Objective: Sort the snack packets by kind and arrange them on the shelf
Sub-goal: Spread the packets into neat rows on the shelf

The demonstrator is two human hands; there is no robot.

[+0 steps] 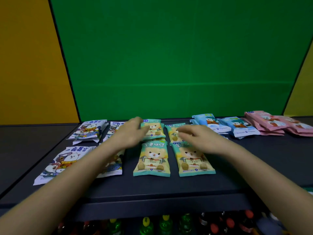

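Observation:
Snack packets lie grouped by kind on a dark shelf point(169, 189). White packets with cartoon bears point(88, 128) sit at the left. Teal packets with a tan bear point(153, 158) fill the middle in two rows. Light blue packets point(237, 127) and pink packets point(269, 122) lie at the right. My left hand point(130, 131) rests with spread fingers on the back-left teal packet point(155, 128). Over the back-right teal packet point(174, 131) my right hand point(198, 137) hovers, fingers apart, holding nothing.
A green back panel point(177, 56) rises behind the shelf, with yellow walls on both sides. Below the shelf's front edge stand several bottles point(166, 224) with yellow, green and red caps. The shelf's front strip is bare.

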